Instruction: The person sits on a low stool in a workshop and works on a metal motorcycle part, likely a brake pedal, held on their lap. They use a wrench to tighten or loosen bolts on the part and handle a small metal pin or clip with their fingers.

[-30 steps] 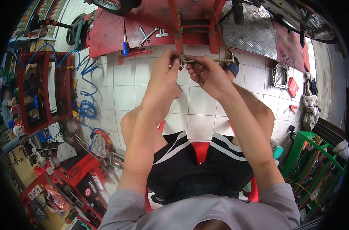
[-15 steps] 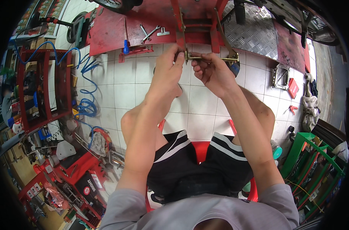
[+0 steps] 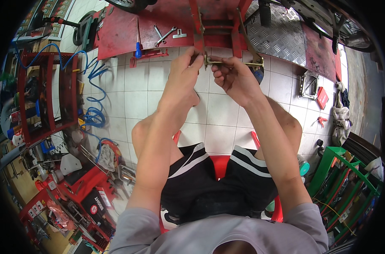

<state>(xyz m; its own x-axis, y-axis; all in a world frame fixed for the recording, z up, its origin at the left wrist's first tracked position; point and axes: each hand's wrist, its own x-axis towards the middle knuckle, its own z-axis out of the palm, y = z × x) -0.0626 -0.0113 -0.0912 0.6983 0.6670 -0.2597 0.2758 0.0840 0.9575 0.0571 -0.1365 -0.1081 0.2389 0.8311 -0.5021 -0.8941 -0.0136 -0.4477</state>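
A brass-coloured metal bracket (image 3: 254, 64) stretches sideways at the front edge of the red bench (image 3: 116, 40), beside an upright red steel frame (image 3: 218, 26). My right hand (image 3: 238, 80) is closed on it near its left part, thumb and forefinger along the bar and the other fingers curled below. Fingers pinched together, my left hand (image 3: 186, 65) is at the bracket's left end plate. Whatever sits between those left fingertips is too small or hidden to make out.
On the bench lie a blue-handled screwdriver (image 3: 138, 51), two crossed wrenches (image 3: 165, 37) and a small metal plate (image 3: 179, 33). Coiled blue hose (image 3: 94, 117) and a red rack (image 3: 50, 95) stand left. Right are a metal frame (image 3: 309, 84), red box (image 3: 322, 98) and green rack (image 3: 334, 158).
Both hands stay at the bracket with almost the same grip. My left fingers have shifted slightly at its left end. The whole view has moved a little.
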